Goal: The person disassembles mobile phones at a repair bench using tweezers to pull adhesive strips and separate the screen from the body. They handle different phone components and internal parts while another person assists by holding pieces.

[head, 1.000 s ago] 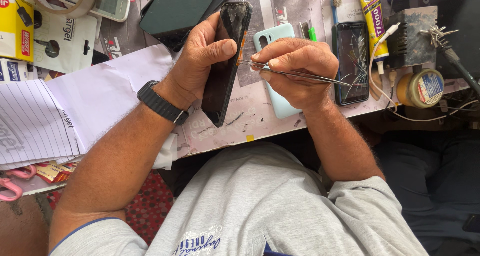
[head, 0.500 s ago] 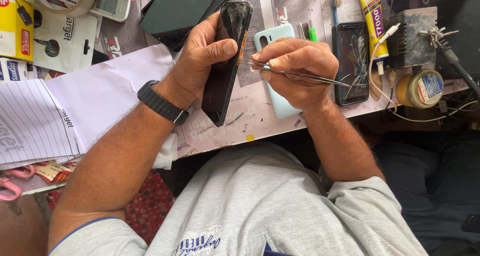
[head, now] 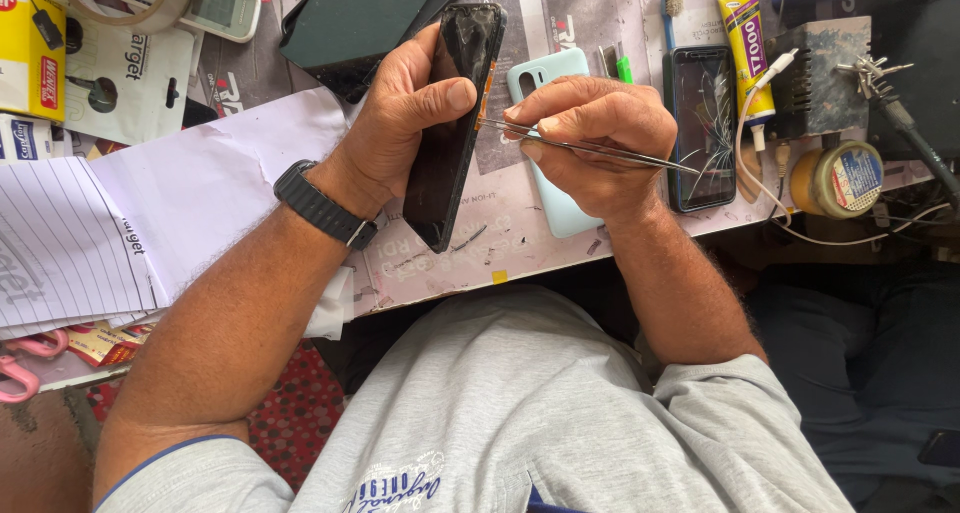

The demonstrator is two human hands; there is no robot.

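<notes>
My left hand (head: 405, 113) grips a black phone (head: 450, 143) with a scuffed dark face, tilted on its long edge above the worktable. A black watch band sits on that wrist. My right hand (head: 595, 138) pinches thin metal tweezers (head: 600, 151), their tip touching the phone's right edge near my left thumb. Under the right hand lies a pale mint phone back cover (head: 548, 188).
A cracked phone (head: 702, 123), a yellow glue tube (head: 745, 48), a grey block (head: 818, 63), a round tin (head: 838, 178), white cable and toothbrush lie right. A dark tablet (head: 360, 18), tape roll, white papers (head: 190, 188) and lined notepad lie left.
</notes>
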